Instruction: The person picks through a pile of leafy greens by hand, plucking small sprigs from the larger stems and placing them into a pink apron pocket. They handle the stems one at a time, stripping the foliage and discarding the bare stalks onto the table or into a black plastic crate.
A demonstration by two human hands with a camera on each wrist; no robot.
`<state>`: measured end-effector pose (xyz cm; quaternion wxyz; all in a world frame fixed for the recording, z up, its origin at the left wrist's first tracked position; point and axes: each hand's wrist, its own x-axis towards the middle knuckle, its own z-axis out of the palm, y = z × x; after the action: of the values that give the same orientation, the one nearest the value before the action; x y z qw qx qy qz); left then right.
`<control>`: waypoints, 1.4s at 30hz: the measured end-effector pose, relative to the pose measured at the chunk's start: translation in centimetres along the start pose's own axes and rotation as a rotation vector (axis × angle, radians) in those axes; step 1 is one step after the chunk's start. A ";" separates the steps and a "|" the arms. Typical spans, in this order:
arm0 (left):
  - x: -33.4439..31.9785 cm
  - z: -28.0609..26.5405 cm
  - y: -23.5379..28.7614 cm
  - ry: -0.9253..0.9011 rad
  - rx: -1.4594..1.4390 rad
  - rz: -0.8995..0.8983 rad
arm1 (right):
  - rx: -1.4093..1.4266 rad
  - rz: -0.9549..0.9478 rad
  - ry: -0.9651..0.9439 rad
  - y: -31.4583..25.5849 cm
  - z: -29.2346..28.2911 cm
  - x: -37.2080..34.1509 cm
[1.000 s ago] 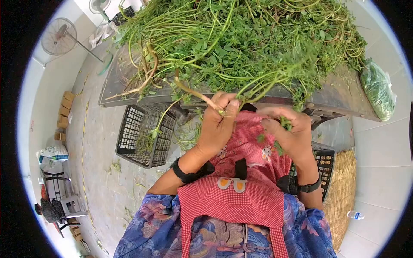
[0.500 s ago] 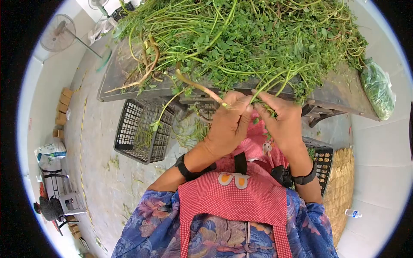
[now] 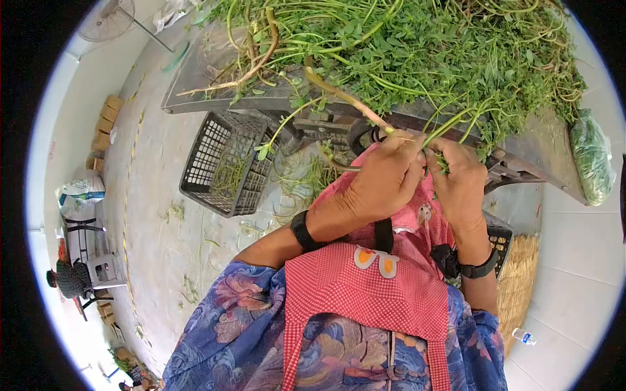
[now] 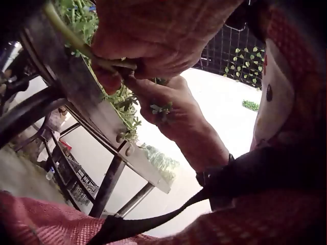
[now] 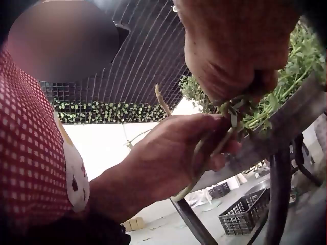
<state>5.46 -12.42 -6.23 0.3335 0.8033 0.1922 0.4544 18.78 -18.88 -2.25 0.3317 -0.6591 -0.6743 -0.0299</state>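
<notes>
Filling the lower middle of the head view, a red checked apron (image 3: 326, 277) lies over a blue patterned garment (image 3: 222, 316). Beyond it, right of centre, the two hands meet, nearly touching. The left hand's (image 3: 391, 173) grip is closed around a thick stem (image 3: 352, 101), which slants from the fingers toward the upper left. Just beside it, the right hand (image 3: 462, 186) has its grip curled in, pinching green stems (image 3: 456, 122) that run up and right; the fingers hide exactly where they are held. In the right wrist view, small leaves show at the right fingertips.

Below the hands on the right stands a black crate (image 3: 500, 242), partly hidden by the arm, with a straw-coloured mat (image 3: 518, 267) next to it. Left of centre, a lattice basket (image 3: 201, 159) holding stems sits on the grey floor (image 3: 156, 228). Across the top, a leafy heap (image 3: 456, 52) covers much of the dark surface (image 3: 195, 72), with a plastic bag of greens (image 3: 592, 159) at its right end. Farther off, a fan (image 3: 104, 19) stands upper left.
</notes>
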 end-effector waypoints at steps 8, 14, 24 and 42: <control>0.6 0.3 0.3 0.007 0.006 -0.102 | 0.526 0.656 0.385 1.6 -2.0 1.7; 4.2 -1.4 1.5 0.071 -0.589 -0.407 | 1.781 0.600 0.157 3.7 -4.3 -1.8; 6.7 -4.7 -0.6 -0.196 -1.749 -0.865 | 1.195 0.667 -0.429 1.7 -1.4 -1.9; 5.7 -4.9 -0.6 0.009 -1.629 -0.990 | 0.844 0.495 -0.589 1.2 0.0 -3.2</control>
<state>4.23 -6.71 -1.46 0.9445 0.1498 0.1363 0.2588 19.65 -21.54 -4.28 0.3615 -0.5883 -0.5173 0.5056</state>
